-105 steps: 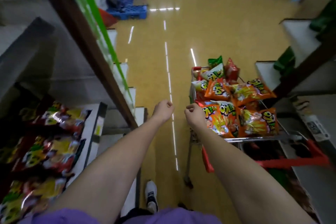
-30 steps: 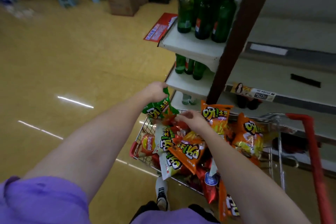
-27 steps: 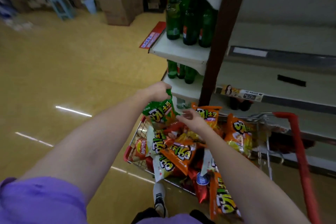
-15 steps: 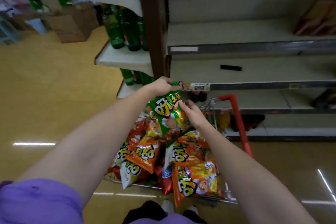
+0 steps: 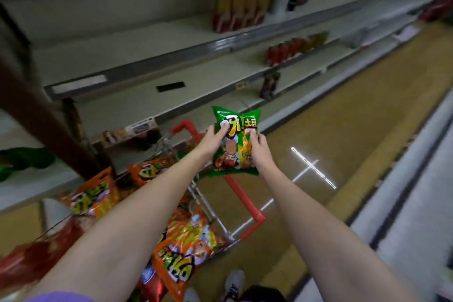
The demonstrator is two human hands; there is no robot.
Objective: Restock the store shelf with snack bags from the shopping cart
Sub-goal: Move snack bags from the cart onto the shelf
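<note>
green snack bag (image 5: 235,142) | gripped: left hand (image 5: 211,141), right hand (image 5: 260,148) | above cart handle (image 5: 241,193)

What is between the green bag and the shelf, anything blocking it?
Nothing visible blocks it. Both hands, left hand and right hand, hold the green snack bag up above the cart handle, and the shelf behind it looks bare there.

Purple sleeve (image 5: 61,298); bare forearms — white sneakers (image 5: 234,282).
</note>
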